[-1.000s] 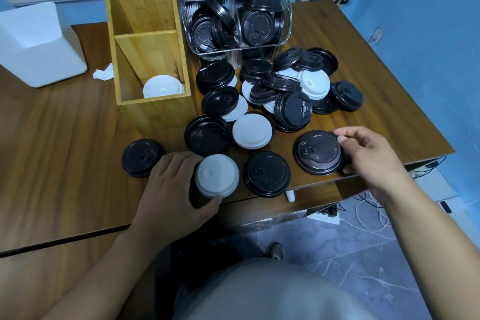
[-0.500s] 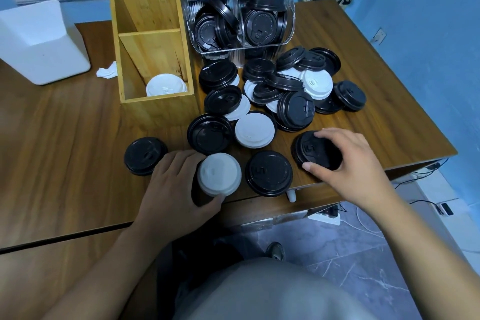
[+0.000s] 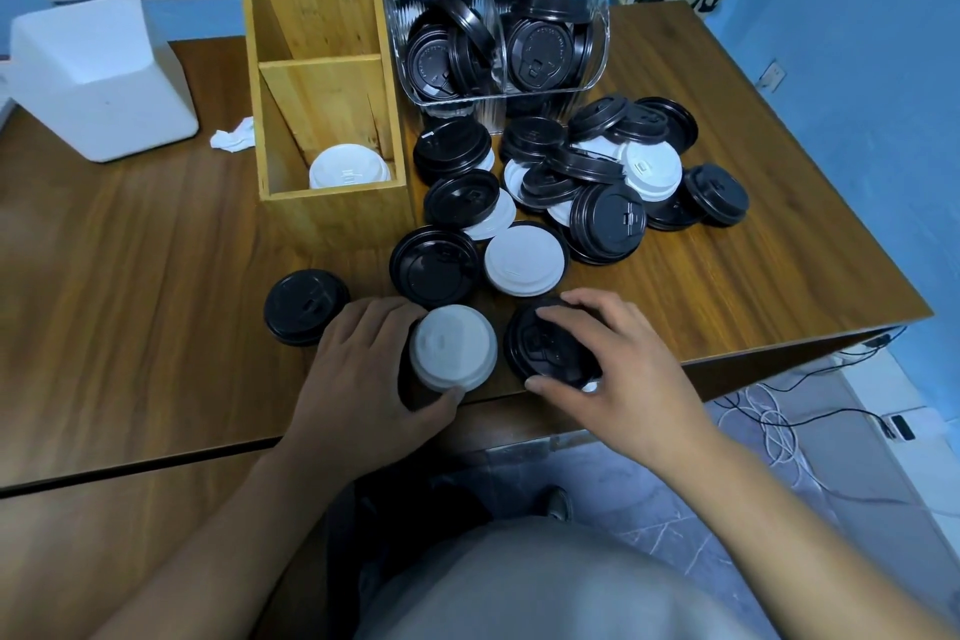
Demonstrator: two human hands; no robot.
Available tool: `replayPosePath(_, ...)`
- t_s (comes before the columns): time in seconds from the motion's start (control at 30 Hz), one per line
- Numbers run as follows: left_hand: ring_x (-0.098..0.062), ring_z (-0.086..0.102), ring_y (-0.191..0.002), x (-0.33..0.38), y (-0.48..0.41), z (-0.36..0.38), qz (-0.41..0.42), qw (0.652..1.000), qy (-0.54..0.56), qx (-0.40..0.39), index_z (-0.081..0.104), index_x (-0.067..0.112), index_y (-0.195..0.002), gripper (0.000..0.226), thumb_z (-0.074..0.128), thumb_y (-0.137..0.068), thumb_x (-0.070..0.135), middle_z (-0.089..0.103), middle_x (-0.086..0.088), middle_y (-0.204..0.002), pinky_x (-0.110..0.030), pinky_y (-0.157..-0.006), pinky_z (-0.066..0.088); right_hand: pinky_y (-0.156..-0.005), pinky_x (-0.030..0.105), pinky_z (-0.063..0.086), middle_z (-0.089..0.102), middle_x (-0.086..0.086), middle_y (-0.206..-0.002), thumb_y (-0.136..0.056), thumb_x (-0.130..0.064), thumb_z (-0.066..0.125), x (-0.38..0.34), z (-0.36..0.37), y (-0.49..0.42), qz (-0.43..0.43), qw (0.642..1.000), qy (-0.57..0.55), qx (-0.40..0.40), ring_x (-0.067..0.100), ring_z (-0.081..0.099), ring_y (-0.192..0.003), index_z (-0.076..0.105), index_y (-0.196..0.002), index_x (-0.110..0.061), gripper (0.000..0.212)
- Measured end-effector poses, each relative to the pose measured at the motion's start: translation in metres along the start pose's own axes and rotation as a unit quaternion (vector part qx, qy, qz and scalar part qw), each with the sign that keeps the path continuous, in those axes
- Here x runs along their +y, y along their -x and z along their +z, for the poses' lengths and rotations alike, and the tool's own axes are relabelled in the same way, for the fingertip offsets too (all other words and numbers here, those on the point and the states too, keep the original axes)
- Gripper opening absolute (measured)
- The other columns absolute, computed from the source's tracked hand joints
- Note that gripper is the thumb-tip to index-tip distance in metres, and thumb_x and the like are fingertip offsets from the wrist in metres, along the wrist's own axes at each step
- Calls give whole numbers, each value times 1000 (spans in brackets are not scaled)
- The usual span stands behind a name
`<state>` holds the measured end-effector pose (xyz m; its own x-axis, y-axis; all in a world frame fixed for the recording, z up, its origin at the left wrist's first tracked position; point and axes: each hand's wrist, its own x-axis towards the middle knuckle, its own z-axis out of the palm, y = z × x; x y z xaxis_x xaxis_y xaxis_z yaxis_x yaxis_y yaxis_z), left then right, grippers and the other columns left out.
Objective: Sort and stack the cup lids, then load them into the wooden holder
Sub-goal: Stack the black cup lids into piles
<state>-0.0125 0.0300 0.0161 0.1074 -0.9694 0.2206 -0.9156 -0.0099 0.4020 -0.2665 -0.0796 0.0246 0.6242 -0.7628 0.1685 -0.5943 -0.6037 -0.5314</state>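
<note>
Dozens of black and white cup lids crowd a wooden desk [image 3: 130,276] as a person sorts them by colour, seen from a head-worn camera. The left hand [image 3: 363,369] wraps fingers and thumb round a white stack [image 3: 452,346] at the desk's front edge, apparently to keep it upright and together while sorting goes on. Just beside it, the right hand [image 3: 618,364] curls over a black lid [image 3: 545,348] near the same edge, fingertips on the far rim and thumb on the near rim, a hold that looks meant for lifting or sliding it. Whether a second lid lies beneath cannot be told. The heap [image 3: 597,182] of mixed lids sprawls toward the right edge, unsorted. The holder [image 3: 332,218] stands left of the heap, running toward the back edge. Its front compartment holds white lids [image 3: 349,169], while the floors of its rear compartments are hidden, so loading appears barely begun. A clear bin [image 3: 498,31] at the back edge is crammed with black lids. A white box [image 3: 98,78] sits at the back left corner, with a crumpled tissue [image 3: 234,139] between it and the holder.
</note>
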Motion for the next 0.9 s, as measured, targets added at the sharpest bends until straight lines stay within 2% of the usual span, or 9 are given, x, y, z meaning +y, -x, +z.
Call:
replayPosePath(0.17,-23,50,-124,1,0,-1,-4,1000,3,-1,58,14,-129,73,73,-75,60,57,1,-129,-44,-107,41,-95,45,52,47,-3,-136,-82,-59,64,-7,4,-1,0,999,52,2,23,50,-120,57,-139,-29,64)
replayPosePath(0.33,-23,50,-123,0,0,-1,-6,1000,0,-4,58,13,-129,73,74,-75,60,57,0,-128,-44,-107,41,-90,40,45,43,2,-133,-83,-59,53,-14,8,-3,-8,989,147,-14,25,45,-118,48,-147,-39,67)
replayPosePath(0.57,-22,49,-124,0,0,-1,-13,1000,-5,-12,57,16,-130,74,72,-76,63,55,2,-129,-43,-109,39,-111,48,33,40,9,-149,-92,-46,55,-7,21,3,-39,989,145,-14,33,38,-137,43,-152,-31,63)
replayPosePath(0.8,-21,48,-125,2,2,-3,-19,1000,0,-14,57,16,-130,74,71,-76,65,55,2,-130,-42,-108,41,-112,47,31,36,7,-156,-96,-49,51,-1,17,5,-54,985,161,-16,32,34,-141,39,-154,-29,63)
replayPosePath(0.9,-21,48,-125,2,4,-5,-15,1000,2,-6,58,14,-128,74,72,-76,64,55,1,-130,-39,-108,42,-110,48,33,42,6,-151,-95,-50,54,-1,8,3,-70,987,147,17,33,36,-139,51,-147,-23,58)
